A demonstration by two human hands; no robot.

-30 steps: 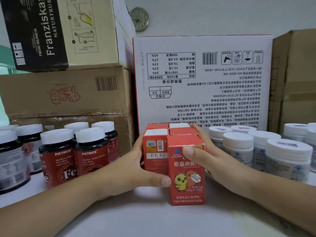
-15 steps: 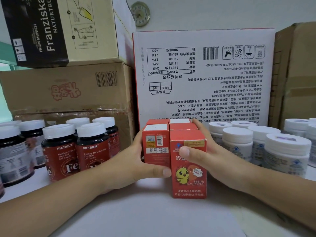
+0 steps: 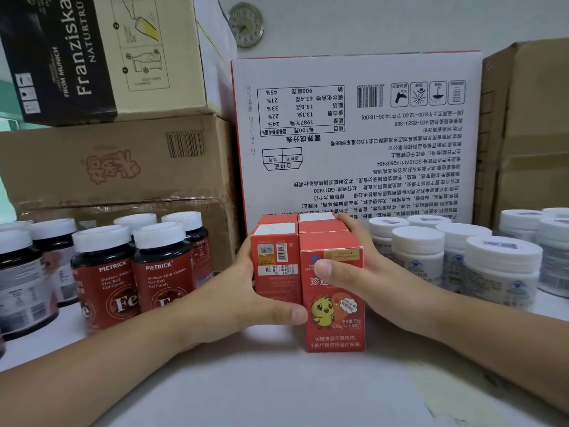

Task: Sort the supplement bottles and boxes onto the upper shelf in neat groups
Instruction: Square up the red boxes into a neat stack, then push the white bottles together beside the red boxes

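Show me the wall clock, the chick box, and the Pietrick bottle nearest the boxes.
wall clock [image 3: 245,24], head view, on its dial.
chick box [image 3: 323,309], head view, on the printed chick.
Pietrick bottle [image 3: 163,278], head view, on its red label.

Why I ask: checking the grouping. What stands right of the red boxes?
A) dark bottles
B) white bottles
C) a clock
B: the white bottles stand right of the red boxes; the dark bottles are to their left.
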